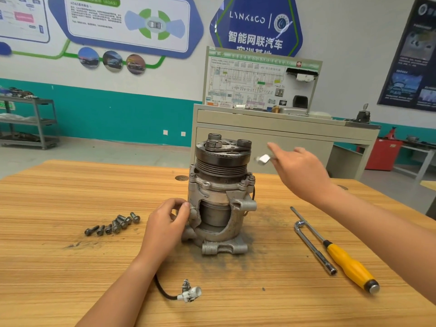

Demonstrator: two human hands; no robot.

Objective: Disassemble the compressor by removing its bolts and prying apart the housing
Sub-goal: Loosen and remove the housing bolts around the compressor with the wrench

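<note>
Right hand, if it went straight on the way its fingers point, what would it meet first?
Likely the pulley atop the compressor: the right hand, holding a small metal piece, points left at about that height. Depth is unclear, so it might pass behind.

One compressor (221,192), about seven bolts (115,225), one screwdriver (349,265), one wrench (313,249).

Bare left hand (165,223) and bare right hand (299,171) on bare forearms
</note>
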